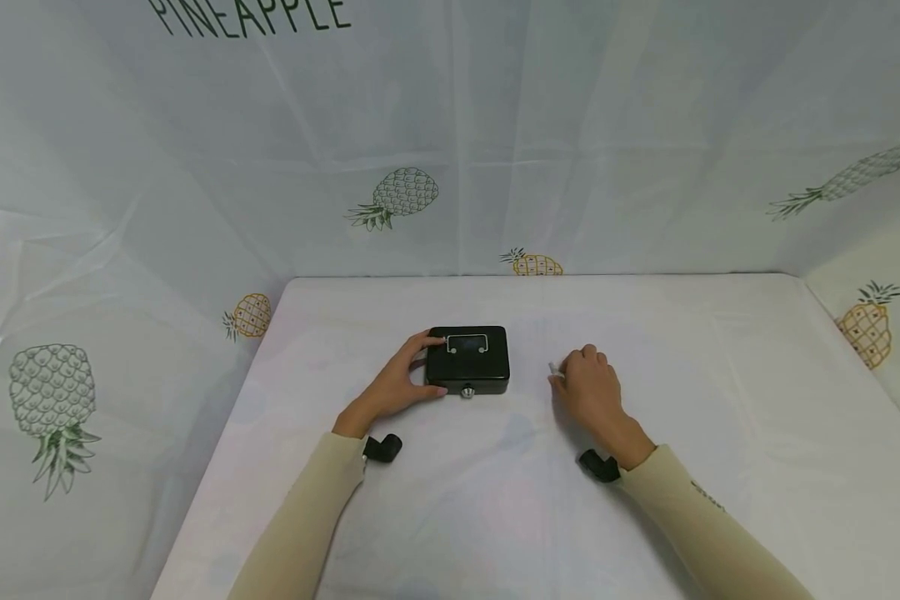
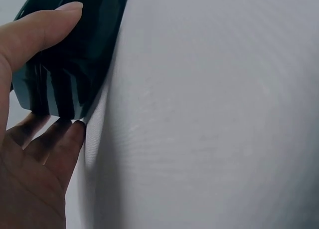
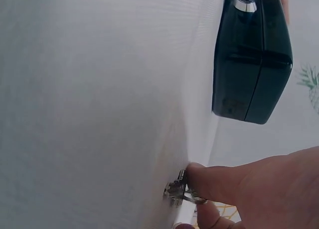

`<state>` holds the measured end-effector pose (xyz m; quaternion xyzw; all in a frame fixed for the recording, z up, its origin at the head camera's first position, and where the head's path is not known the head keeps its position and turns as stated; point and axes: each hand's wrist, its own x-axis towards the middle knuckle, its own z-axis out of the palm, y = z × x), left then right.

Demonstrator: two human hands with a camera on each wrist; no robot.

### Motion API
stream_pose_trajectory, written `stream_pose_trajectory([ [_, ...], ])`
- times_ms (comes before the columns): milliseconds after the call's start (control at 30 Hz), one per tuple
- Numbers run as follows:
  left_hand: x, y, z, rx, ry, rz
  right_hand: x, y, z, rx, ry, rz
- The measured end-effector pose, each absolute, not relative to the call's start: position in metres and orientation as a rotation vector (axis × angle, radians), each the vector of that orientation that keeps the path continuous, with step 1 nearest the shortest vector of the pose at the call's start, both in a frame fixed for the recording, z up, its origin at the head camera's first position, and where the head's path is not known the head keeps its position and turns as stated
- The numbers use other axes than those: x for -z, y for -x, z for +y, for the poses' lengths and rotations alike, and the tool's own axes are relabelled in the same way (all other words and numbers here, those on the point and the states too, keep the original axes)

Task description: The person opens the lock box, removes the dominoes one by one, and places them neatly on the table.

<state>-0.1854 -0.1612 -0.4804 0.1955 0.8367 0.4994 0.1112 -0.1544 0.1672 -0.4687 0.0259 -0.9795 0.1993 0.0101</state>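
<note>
At the centre of the head view, the black, glossy rectangular cash box (image 1: pixel 468 367) sits closed on the white-covered counter (image 1: pixel 690 358), its round silver lock (image 1: pixel 467 392) facing the bottom of the frame. My left hand (image 1: pixel 399 382) is spread around the box's left end, gripping it, thumb at the front. Right of centre, my right hand (image 1: pixel 592 390) pinches small silver metal keys (image 3: pixel 177 190) low against the counter, apart from the box. Green capitals on the white, pineapple-printed cloth (image 1: pixel 570 100) at upper left read "PINEAPPLE"; the dark lettering on my beige right sleeve (image 1: pixel 690 517) is too small to read.
</note>
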Motion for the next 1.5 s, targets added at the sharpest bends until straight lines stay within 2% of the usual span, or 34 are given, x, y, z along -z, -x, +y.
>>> stream_pose_trajectory([
  [733, 0.485, 0.192, -0.161, -1.452, -0.547, 2.411, 0.466, 0.142, 0.163, -0.672, -0.188, -2.96],
  [1500, 0.483, 0.198, -0.162, -1.699, -0.431, 2.235, 0.457, 0.11, 0.112, -0.7, -0.371, -2.862],
])
